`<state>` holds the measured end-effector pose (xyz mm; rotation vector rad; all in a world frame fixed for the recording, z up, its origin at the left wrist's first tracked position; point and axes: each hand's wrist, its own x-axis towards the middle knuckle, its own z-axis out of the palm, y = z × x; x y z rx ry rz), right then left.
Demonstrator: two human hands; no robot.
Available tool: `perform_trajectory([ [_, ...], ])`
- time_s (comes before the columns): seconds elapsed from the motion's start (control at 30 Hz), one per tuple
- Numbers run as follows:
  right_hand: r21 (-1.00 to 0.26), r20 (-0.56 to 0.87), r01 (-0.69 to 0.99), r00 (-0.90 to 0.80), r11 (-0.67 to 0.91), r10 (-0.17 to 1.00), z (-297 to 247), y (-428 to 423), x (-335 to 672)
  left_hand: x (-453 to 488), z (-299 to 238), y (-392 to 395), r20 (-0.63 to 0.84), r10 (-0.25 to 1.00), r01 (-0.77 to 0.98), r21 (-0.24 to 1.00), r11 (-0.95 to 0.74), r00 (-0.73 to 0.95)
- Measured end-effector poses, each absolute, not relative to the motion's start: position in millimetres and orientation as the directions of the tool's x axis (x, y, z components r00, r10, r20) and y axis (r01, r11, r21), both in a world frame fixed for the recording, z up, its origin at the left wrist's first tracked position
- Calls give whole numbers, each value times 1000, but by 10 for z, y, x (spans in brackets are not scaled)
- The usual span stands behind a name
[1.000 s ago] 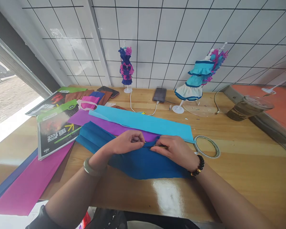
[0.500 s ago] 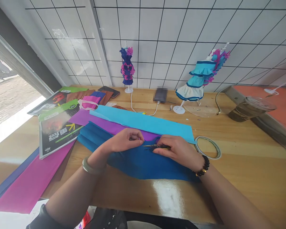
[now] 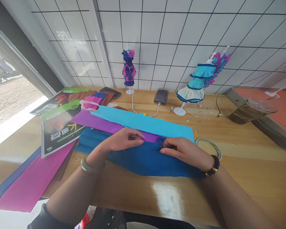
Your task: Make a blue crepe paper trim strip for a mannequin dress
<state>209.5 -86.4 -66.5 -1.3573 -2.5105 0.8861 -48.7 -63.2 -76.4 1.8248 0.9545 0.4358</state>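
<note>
Dark blue sheet material (image 3: 143, 162), crepe paper or thin cloth, lies across the table in front of me. My left hand (image 3: 124, 140) pinches its upper edge between thumb and fingertips. My right hand (image 3: 181, 150) is closed around small dark scissors (image 3: 161, 147), mostly covered by the fingers; their thin tips point left over the blue sheet, towards the left fingertips. A small fold of blue stands up beside the right fingers. Just behind both hands lie a purple sheet (image 3: 105, 122) and a light blue folded strip (image 3: 145, 121).
A roll of tape (image 3: 218, 149) lies beside my right wrist. Two small dressed mannequins (image 3: 128, 70) stand at the wall. Booklets (image 3: 59, 130) and a magenta sheet (image 3: 35, 181) lie left, a phone (image 3: 111, 92) behind. A lidded cup (image 3: 249, 111) stands right.
My right hand with the scissors has shifted slightly right, away from the left fingertips. The blades show less now. My left hand keeps its pinch on the blue edge.
</note>
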Motion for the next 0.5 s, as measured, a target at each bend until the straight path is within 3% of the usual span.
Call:
perform_trajectory([
  [0.23, -533, -175, 759, -530, 373, 830, -681, -795, 2245, -588, -688, -607, -185, 742, 512, 825, -240, 645],
  [0.5, -512, -91, 730, -570, 452, 817, -698, -835, 2102, -523, -748, -645, -278, 687, 551, 807, -212, 671],
])
